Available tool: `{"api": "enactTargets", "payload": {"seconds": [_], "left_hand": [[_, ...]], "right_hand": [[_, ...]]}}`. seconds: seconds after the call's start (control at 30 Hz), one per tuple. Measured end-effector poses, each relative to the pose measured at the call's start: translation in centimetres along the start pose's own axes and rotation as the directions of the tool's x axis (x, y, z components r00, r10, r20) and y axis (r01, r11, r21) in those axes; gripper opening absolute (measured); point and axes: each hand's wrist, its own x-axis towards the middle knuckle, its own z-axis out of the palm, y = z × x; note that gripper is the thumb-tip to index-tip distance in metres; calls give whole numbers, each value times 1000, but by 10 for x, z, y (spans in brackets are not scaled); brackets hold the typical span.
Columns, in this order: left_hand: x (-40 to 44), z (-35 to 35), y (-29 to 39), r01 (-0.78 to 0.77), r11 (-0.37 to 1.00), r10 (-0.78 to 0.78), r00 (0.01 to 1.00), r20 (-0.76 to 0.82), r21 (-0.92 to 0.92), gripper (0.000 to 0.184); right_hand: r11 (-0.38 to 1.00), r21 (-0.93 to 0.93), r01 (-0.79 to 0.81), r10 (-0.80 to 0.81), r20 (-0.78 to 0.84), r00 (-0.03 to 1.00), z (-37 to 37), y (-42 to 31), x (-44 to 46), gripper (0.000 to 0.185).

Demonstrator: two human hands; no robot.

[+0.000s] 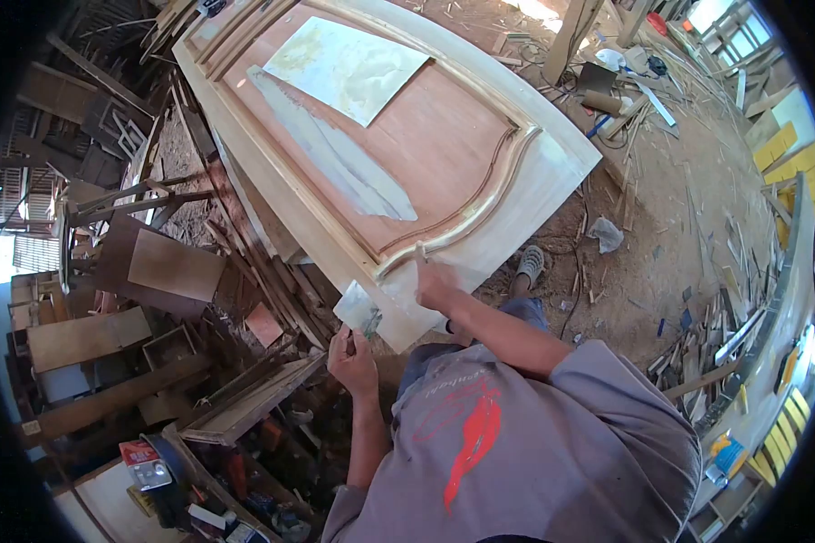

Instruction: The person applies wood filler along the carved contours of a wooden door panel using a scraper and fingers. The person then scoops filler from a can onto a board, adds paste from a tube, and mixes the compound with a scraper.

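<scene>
My left hand (353,364) pinches the lower edge of a small flat plate smeared with pale putty (359,308), held beside the near corner of a wooden door panel (539,195). My right hand (436,285) is over the panel's near end, with its fingers pressed together at the curved moulding (484,213). Whether something small is between those fingers is hidden. Farther up the panel lies a larger pale sheet (346,68) with stains. Next to it a long whitish patch (335,149) runs along the reddish recessed surface.
Planks and boards (177,262) are piled at left. A wooden frame (249,398) stands close to my left forearm. Wood scraps and a plastic bag (606,234) litter the dirt floor at right. A post (570,41) rises beyond the panel.
</scene>
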Motion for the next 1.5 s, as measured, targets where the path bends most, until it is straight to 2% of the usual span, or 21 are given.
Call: {"api": "enactTargets", "payload": {"seconds": [0.03, 0.13, 0.23, 0.33, 0.43, 0.53, 0.63, 0.7, 0.8, 0.9, 1.0, 1.1, 1.13, 1.2, 1.3, 1.33, 1.43, 1.5], "left_hand": [[1, 2, 2, 7, 1000, -7, 1000, 3, -4, 27], [0, 1, 0, 20, 1000, -20, 1000, -3, 18, 27], [2, 0, 2, -15, 998, 16, 1000, -9, 63, 27], [4, -4, 15, -27, 998, 27, 1000, -6, 54, 27], [6, -4, 7, 6, 999, -6, 1000, -11, 36, 27], [10, -4, 16, 40, 999, -40, 999, -9, 21, 27], [12, 3, 22, -23, 999, 23, 1000, -18, 29, 26], [14, 12, 10, -92, 995, 93, 995, -25, 44, 25], [14, 28, 32, -107, 993, 105, 994, 24, 57, 25], [17, 49, 50, -133, 985, 128, 991, 50, 110, 25], [19, 75, 70, -50, 999, 50, 996, 70, -3, 26], [15, 104, 105, 19, 989, -9, 997, 71, -144, 25], [13, 116, 109, 58, 980, -42, 995, 90, -190, 24], [11, 143, 110, 136, 950, -103, 986, 129, -280, 23], [-4, 192, 128, 296, 800, -236, 955, 180, -522, 23], [-9, 207, 145, 271, 821, -203, 961, 186, -502, 25], [-24, 246, 196, 512, 624, -374, 859, 349, -590, 26], [-28, 266, 213, 565, 603, -386, 824, 415, -563, 30]], "right_hand": [[1000, 6, 17, -17, 40, 999, -7, -4, 3, 102], [992, -90, 85, -107, -278, 954, 27, 25, 8, 98], [987, -158, -2, -22, -150, 988, -16, 49, -25, 98], [970, -211, -118, 68, -231, 971, -32, 84, -32, 99], [956, -238, -172, 124, -206, 971, -62, 105, -41, 99], [936, -239, -257, 185, -285, 941, -76, 131, -38, 99], [950, -78, -301, 224, -499, 837, -70, 144, -30, 96], [966, -98, -238, 192, -342, 920, -56, 140, -19, 91], [988, -112, -105, 94, -101, 990, -37, 104, -24, 80], [993, -68, 93, -104, -188, 977, -50, 84, -48, 77], [999, -44, -17, 9, -182, 983, -77, 118, -43, 76], [988, -24, -151, 134, -340, 931, -115, 158, -49, 77], [985, 27, -171, 170, -344, 923, -130, 173, -48, 79], [995, 43, -87, 97, -432, 897, -159, 199, -59, 71], [992, 105, 66, -5, -500, 866, -193, 230, -78, 62], [984, 133, 120, -35, -513, 857, -202, 238, -84, 60], [935, 238, 264, -127, -470, 874, -225, 255, -107, 51], [861, 381, 336, -134, -468, 873, -233, 262, -118, 47]]}}
